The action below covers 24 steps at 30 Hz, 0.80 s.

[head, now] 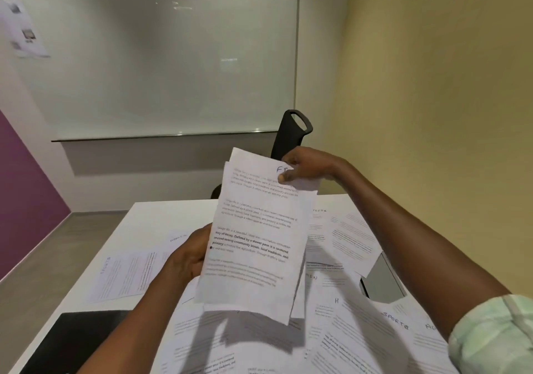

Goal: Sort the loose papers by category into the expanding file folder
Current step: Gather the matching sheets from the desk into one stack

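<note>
I hold a small stack of printed papers (256, 238) upright above the table. My left hand (191, 254) grips the stack's lower left edge, fingers hidden behind the sheets. My right hand (302, 167) pinches the top right corner of the front sheet, thumb over a handwritten heading. Loose papers (354, 333) with handwritten headings such as "SPORTS" lie scattered over the white table (150, 215). A grey, partly covered object (382, 280), possibly the expanding file folder, shows at the right among the sheets.
A black flat object (78, 342) lies at the table's near left corner. A black chair (291, 131) stands behind the table's far edge. A whiteboard (173, 56) hangs on the wall beyond, with a yellow wall to the right.
</note>
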Available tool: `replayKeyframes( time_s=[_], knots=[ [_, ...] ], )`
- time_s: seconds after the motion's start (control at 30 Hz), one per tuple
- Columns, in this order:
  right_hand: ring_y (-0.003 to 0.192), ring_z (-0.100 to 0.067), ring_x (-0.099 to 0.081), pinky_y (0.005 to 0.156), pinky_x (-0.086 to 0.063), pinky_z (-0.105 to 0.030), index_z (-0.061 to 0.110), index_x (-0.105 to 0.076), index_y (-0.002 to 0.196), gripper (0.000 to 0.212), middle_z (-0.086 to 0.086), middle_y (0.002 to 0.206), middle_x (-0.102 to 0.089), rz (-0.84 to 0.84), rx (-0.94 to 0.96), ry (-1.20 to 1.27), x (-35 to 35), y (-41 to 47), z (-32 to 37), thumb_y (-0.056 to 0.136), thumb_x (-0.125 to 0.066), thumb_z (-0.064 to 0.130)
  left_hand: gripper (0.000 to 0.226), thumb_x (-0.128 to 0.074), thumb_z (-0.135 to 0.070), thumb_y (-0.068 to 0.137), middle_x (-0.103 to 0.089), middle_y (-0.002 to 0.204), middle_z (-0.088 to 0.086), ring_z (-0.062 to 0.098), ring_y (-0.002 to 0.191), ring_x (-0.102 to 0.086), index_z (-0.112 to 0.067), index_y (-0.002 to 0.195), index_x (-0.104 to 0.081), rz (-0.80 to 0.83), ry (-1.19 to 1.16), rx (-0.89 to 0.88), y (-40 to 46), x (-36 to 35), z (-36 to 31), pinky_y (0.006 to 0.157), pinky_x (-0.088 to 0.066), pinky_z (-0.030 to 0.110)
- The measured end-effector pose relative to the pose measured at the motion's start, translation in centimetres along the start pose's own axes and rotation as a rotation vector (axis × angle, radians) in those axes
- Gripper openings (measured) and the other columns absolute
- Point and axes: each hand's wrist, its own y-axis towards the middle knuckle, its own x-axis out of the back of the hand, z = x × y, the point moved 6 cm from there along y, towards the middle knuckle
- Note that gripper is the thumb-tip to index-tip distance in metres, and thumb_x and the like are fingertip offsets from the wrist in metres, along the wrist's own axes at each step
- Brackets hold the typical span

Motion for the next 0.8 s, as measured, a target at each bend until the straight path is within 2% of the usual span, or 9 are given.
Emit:
replayKeyframes(
  time_s=[0.07, 0.2, 0.3, 0.4, 0.47, 0.53, 0.6, 0.7, 0.8],
  knots=[
    [0.081, -0.018, -0.065, 0.065, -0.044, -0.027, 0.022, -0.067, 0.078, 0.017, 0.003, 0.085, -0.069, 0.049, -0.026, 0.049, -0.8, -0.4, -0.2, 0.082, -0.074, 0.036, 0.037, -0.060, -0.018, 0.096, -0.048, 0.052, 0.003, 0.013, 0.042, -0.045, -0.015, 0.060, -0.051, 0.004, -0.028, 0.048, -0.1, -0.1, 0.7, 0.043, -0.041, 0.023],
    [0.082, -0.027, -0.071, 0.064, -0.046, -0.032, 0.003, -0.069, 0.091, 0.036, -0.011, 0.092, -0.073, 0.088, -0.093, 0.098, -2.5, -0.8, -1.7, 0.082, -0.075, 0.037, 0.034, -0.060, -0.019, 0.095, -0.044, 0.052, 0.003, 0.011, 0.038, -0.044, -0.012, 0.065, -0.046, -0.095, 0.084, 0.040, -0.5, 0.6, 1.0, 0.039, -0.039, 0.017],
    [0.073, -0.022, -0.065, 0.061, -0.040, -0.032, 0.002, -0.066, 0.085, 0.036, -0.015, 0.089, -0.071, 0.031, -0.103, 0.107, -3.0, -0.8, -2.6, 0.078, -0.079, 0.035, 0.051, -0.058, -0.058, 0.089, -0.071, 0.086, 0.016, 0.025, 0.068, -0.068, -0.009, 0.096, -0.073, 0.037, -0.065, 0.022, -0.8, -0.3, 1.1, 0.058, -0.057, 0.031],
    [0.080, -0.021, -0.064, 0.060, -0.042, -0.028, 0.011, -0.065, 0.087, 0.026, -0.002, 0.090, -0.067, -0.002, -0.067, 0.062, -3.2, -1.0, -2.5, 0.077, -0.081, 0.029, 0.076, -0.047, -0.079, 0.081, -0.072, 0.114, 0.014, 0.036, 0.097, -0.071, -0.019, 0.122, -0.071, 0.106, -0.155, 0.057, -0.3, -0.6, 2.0, 0.079, -0.058, 0.046],
    [0.090, -0.021, -0.062, 0.067, -0.046, -0.029, 0.018, -0.062, 0.097, 0.030, 0.000, 0.104, -0.063, -0.018, -0.052, 0.033, -3.2, -1.0, -2.4, 0.077, -0.081, 0.027, 0.069, -0.068, -0.064, 0.080, -0.068, 0.124, 0.014, 0.038, 0.111, -0.066, -0.016, 0.128, -0.066, 0.103, -0.098, 0.044, 0.0, -0.9, 2.3, 0.096, -0.051, 0.057],
    [0.097, -0.020, -0.059, 0.075, -0.050, -0.032, 0.021, -0.059, 0.110, 0.040, -0.002, 0.117, -0.060, -0.040, -0.058, 0.010, -3.2, -1.0, -2.5, 0.076, -0.081, 0.028, 0.054, -0.076, -0.030, 0.085, -0.067, 0.123, 0.019, 0.038, 0.110, -0.067, -0.005, 0.131, -0.061, 0.078, 0.005, -0.031, 0.4, -1.5, 2.2, 0.098, -0.050, 0.056],
    [0.103, -0.019, -0.057, 0.077, -0.047, -0.030, 0.020, -0.056, 0.123, 0.054, -0.002, 0.121, -0.058, -0.144, -0.067, 0.066, -2.5, -1.4, -3.0, 0.077, -0.081, 0.030, 0.039, -0.066, -0.010, 0.091, -0.068, 0.122, 0.020, 0.035, 0.105, -0.069, -0.002, 0.129, -0.060, 0.020, 0.051, -0.104, 0.9, -1.8, 2.1, 0.088, -0.057, 0.049],
    [0.116, -0.020, -0.053, 0.092, -0.047, -0.033, 0.020, -0.040, 0.140, 0.084, -0.004, 0.129, -0.053, -0.463, -0.187, 0.436, -1.8, -3.7, -5.5, 0.071, -0.084, 0.042, 0.027, -0.061, -0.006, 0.094, -0.075, 0.105, 0.015, 0.026, 0.087, -0.074, -0.002, 0.121, -0.063, -0.077, -0.025, -0.182, 1.0, -1.9, 1.9, 0.065, -0.060, 0.035],
    [0.124, -0.024, -0.050, 0.102, -0.044, -0.044, 0.018, -0.028, 0.147, 0.110, -0.007, 0.140, -0.047, -0.431, -0.372, 0.812, -6.3, -5.8, -9.1, 0.062, -0.085, 0.056, 0.027, -0.059, -0.005, 0.095, -0.076, 0.096, 0.010, 0.022, 0.080, -0.074, -0.002, 0.122, -0.062, -0.139, -0.103, -0.213, 1.5, -1.7, 2.6, 0.060, -0.059, 0.033]
  ],
)
